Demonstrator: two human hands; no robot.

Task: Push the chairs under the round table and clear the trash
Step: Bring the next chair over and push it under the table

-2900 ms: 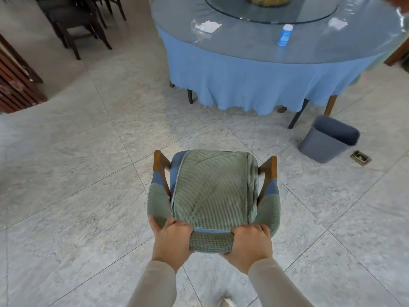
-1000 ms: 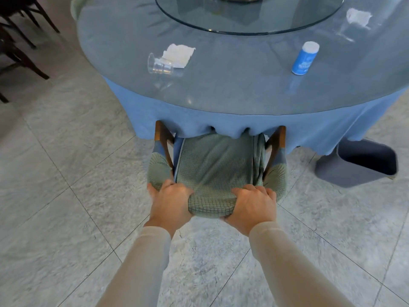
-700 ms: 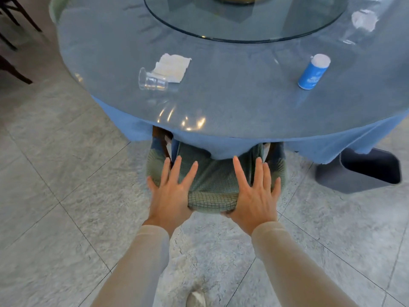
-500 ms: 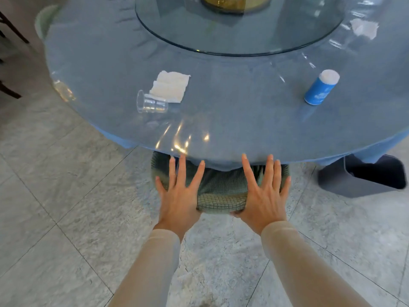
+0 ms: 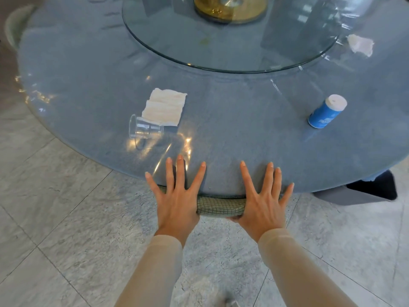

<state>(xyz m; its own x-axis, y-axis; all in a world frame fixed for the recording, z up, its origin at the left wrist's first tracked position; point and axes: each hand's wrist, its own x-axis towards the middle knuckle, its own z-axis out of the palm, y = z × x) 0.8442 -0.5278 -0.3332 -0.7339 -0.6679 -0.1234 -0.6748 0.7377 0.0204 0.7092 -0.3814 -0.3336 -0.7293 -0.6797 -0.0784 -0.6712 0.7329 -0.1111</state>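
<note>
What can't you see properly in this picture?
All in the head view:
The chair: only the top of its back shows, between the left hand and right hand; the table covers the rest.
The grey bin: mostly hidden behind the table edge.
The blue tube: its writing is too small to read.
The gold thing on the glass turntable: cut off by the top edge.

A floor [image 5: 66,218] of pale grey marbled tiles is seen below and to both sides of the left grip [image 5: 177,202] and right grip [image 5: 263,207]. Beyond them, a round counter [image 5: 243,129] covered in blue cloth under glass is shown, bearing a glass turntable [image 5: 221,52] on a brass hub [image 5: 230,9]. Light is reflected in the glass just beyond the left grip.
</note>
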